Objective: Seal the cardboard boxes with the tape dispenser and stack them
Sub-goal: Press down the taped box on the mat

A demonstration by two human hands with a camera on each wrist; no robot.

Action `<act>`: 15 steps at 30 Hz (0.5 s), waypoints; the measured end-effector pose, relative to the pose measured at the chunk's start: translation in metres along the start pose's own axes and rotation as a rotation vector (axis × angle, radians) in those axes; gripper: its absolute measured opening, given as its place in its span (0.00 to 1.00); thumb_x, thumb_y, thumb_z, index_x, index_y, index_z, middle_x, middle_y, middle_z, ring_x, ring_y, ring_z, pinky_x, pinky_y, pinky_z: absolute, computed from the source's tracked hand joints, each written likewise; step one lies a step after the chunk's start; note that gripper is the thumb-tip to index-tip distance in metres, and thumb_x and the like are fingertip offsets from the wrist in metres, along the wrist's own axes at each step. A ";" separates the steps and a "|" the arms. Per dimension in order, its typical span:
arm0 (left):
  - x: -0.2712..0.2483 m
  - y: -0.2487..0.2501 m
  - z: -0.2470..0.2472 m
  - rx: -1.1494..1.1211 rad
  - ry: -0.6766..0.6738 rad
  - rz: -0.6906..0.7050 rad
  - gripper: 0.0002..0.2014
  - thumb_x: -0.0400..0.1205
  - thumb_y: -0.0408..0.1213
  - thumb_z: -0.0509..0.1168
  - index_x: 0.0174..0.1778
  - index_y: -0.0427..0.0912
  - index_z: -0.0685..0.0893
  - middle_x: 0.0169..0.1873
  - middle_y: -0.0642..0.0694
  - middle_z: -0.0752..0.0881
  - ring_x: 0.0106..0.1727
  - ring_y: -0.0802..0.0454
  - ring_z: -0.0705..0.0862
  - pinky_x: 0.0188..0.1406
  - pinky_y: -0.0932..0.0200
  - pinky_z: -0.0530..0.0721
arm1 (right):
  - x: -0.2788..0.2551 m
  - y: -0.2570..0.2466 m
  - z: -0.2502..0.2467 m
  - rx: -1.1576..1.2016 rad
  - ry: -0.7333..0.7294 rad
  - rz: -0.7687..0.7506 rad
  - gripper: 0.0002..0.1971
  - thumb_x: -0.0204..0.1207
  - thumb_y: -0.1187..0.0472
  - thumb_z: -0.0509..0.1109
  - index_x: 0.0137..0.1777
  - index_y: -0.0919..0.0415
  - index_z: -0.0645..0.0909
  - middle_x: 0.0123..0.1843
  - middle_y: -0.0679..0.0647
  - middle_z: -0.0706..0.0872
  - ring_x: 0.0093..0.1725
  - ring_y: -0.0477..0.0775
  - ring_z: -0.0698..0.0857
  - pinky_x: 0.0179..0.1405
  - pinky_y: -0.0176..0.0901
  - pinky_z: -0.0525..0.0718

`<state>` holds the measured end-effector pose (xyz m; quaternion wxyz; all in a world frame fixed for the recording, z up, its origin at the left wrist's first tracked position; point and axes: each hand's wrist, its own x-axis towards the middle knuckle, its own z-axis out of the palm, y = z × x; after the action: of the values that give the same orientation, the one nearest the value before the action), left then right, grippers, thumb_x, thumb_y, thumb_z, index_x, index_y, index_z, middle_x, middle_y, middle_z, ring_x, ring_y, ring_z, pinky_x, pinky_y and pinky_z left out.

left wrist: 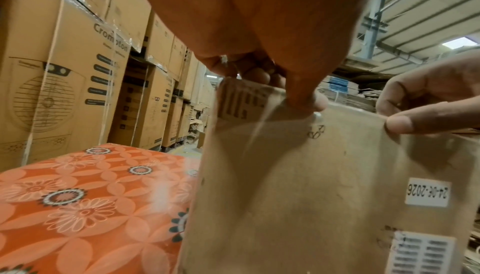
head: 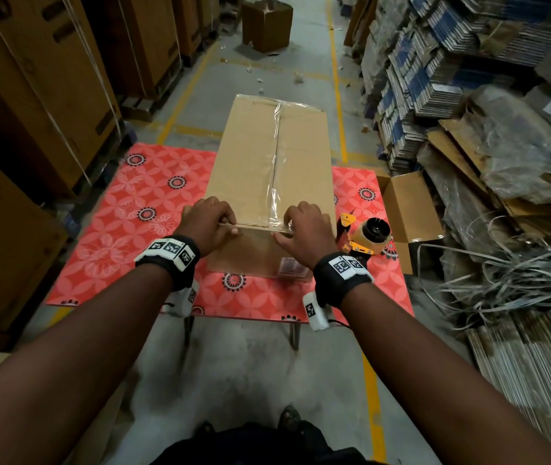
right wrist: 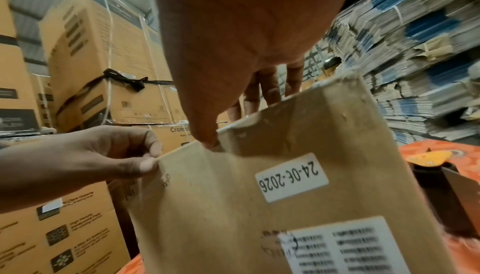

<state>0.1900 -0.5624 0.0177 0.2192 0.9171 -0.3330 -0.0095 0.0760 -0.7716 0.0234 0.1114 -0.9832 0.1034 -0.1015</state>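
Matt brown cardboard box (head: 267, 156) with glossy clear tape (head: 275, 152) along its seam; beside it, a tape dispenser (head: 366, 238), seemingly yellow metal; glossy patterned table covering (head: 153, 203) underneath.

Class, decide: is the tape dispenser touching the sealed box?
Cannot tell. In the head view the right hand hides any gap between tape dispenser and box.

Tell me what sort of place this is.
Most likely a warehouse or packing store: tall stacks of printed cartons line the aisle, bundles of flattened boxes pile up opposite, and yellow lines mark the concrete floor.
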 end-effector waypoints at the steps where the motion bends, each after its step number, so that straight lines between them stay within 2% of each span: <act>1: -0.001 -0.002 0.000 0.012 -0.002 -0.006 0.09 0.75 0.42 0.73 0.44 0.58 0.79 0.42 0.56 0.75 0.52 0.49 0.77 0.47 0.52 0.62 | -0.002 -0.001 0.001 -0.005 0.016 0.008 0.17 0.70 0.44 0.76 0.49 0.55 0.80 0.49 0.54 0.80 0.53 0.59 0.78 0.50 0.54 0.74; 3: -0.005 -0.004 0.001 0.052 -0.012 -0.003 0.13 0.74 0.36 0.72 0.48 0.57 0.79 0.44 0.56 0.73 0.53 0.48 0.76 0.48 0.53 0.61 | -0.007 0.000 0.005 -0.045 0.030 0.013 0.17 0.67 0.47 0.77 0.51 0.55 0.79 0.50 0.54 0.79 0.53 0.60 0.77 0.50 0.54 0.74; 5: -0.008 -0.005 0.001 0.071 -0.023 0.010 0.16 0.73 0.34 0.73 0.51 0.56 0.79 0.46 0.57 0.71 0.55 0.48 0.75 0.48 0.53 0.60 | -0.008 -0.002 0.007 -0.107 0.022 0.015 0.18 0.67 0.49 0.77 0.53 0.55 0.78 0.52 0.55 0.78 0.54 0.61 0.77 0.50 0.54 0.75; 7: -0.007 -0.008 -0.003 0.051 -0.026 0.036 0.15 0.72 0.41 0.75 0.51 0.56 0.80 0.46 0.57 0.72 0.55 0.49 0.75 0.48 0.53 0.61 | -0.004 -0.013 0.007 -0.102 0.023 0.013 0.19 0.69 0.45 0.76 0.53 0.54 0.78 0.53 0.55 0.79 0.55 0.59 0.77 0.52 0.55 0.75; 10: -0.005 -0.012 -0.008 0.033 -0.007 0.061 0.07 0.76 0.47 0.71 0.46 0.56 0.80 0.43 0.56 0.73 0.53 0.49 0.75 0.49 0.51 0.65 | 0.008 -0.037 0.008 -0.031 0.025 -0.012 0.17 0.71 0.44 0.73 0.51 0.55 0.80 0.52 0.55 0.80 0.55 0.60 0.78 0.52 0.55 0.75; 12: -0.005 -0.018 -0.011 0.045 -0.009 0.052 0.04 0.78 0.44 0.69 0.45 0.56 0.79 0.43 0.55 0.73 0.53 0.47 0.75 0.49 0.50 0.68 | 0.012 -0.050 0.012 -0.004 0.028 0.009 0.16 0.69 0.46 0.73 0.50 0.55 0.81 0.51 0.55 0.80 0.54 0.61 0.78 0.51 0.55 0.75; 15: -0.006 -0.032 -0.015 0.010 -0.033 0.074 0.09 0.77 0.35 0.68 0.46 0.54 0.79 0.44 0.53 0.74 0.52 0.46 0.75 0.49 0.50 0.75 | 0.011 -0.055 0.021 0.038 0.074 0.070 0.15 0.65 0.49 0.75 0.48 0.55 0.81 0.50 0.55 0.80 0.53 0.61 0.78 0.48 0.53 0.75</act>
<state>0.2075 -0.5310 0.0173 0.2092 0.9049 -0.3703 -0.0149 0.1017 -0.7171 0.0183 0.1297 -0.9722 0.1396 -0.1359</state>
